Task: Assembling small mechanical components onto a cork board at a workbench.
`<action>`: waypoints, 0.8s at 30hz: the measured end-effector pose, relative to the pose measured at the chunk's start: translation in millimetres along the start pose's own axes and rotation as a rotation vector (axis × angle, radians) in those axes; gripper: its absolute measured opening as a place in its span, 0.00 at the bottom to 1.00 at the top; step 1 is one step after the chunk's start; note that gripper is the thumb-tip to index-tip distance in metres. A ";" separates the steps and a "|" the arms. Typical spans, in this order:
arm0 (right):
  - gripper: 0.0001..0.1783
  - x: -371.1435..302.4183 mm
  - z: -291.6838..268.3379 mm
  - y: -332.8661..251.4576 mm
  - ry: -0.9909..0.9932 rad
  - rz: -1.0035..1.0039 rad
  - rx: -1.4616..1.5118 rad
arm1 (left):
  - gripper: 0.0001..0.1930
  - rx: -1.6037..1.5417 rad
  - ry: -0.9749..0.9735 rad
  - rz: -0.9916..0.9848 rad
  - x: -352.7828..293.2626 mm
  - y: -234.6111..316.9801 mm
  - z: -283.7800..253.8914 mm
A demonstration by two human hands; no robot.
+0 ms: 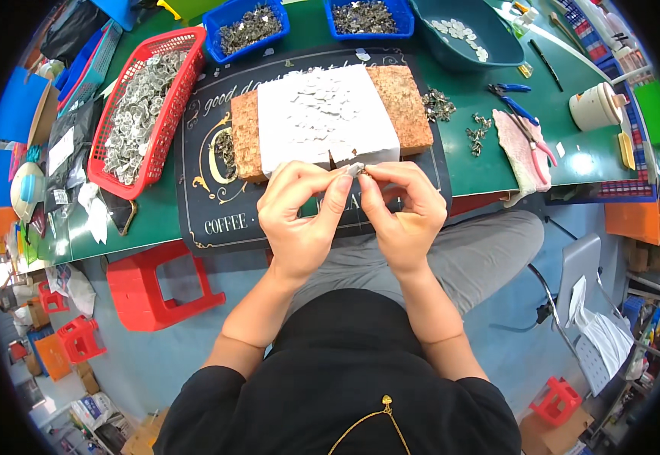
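Note:
My left hand (299,216) is closed in a pinch on a small pale, silvery piece (355,169). Thumb and forefinger of my right hand (407,216) are pressed together at the other end of it, on a tiny dark metal part (363,173) whose kind is too small to make out. Both hands meet over the near edge of a white sheet (379,125). That sheet lies across a brown, rough-faced block (406,106). Rows of small whitish pieces (322,102) cover the sheet. A thin dark pointed thing (332,160) shows beside my left fingers.
A red basket (186,106) of metal pieces stands left. Behind are two blue trays (227,57) (370,36) of small parts and a dark green basin (447,57). Rightward lie loose metal parts (440,106), blue-handled pliers (519,102), pink-handled pliers (540,152) and a white canister (595,110).

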State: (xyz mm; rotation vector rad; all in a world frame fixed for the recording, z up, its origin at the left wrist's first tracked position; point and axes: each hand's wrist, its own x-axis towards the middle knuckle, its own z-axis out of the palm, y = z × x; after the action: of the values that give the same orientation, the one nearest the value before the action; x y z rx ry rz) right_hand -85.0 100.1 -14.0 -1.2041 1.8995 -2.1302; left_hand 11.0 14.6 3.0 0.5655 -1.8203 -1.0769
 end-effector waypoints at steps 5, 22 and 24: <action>0.08 6.1 -3.0 -9.9 -0.038 -0.063 -0.120 | 0.06 0.097 -0.001 0.220 -0.8 -10.8 -1.2; 0.05 8.9 0.7 -11.9 -0.415 0.395 0.199 | 0.04 -0.193 -0.002 -0.090 -21.7 -17.1 -19.7; 0.05 9.6 3.2 -9.8 -0.431 0.254 0.072 | 0.05 -0.145 0.040 -0.144 -23.1 -18.6 -20.5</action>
State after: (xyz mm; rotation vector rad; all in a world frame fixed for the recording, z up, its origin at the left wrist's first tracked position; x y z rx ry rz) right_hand -85.5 94.9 -0.9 -1.2098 1.6679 -1.6370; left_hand 38.8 13.3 -19.9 0.6335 -1.6713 -1.2738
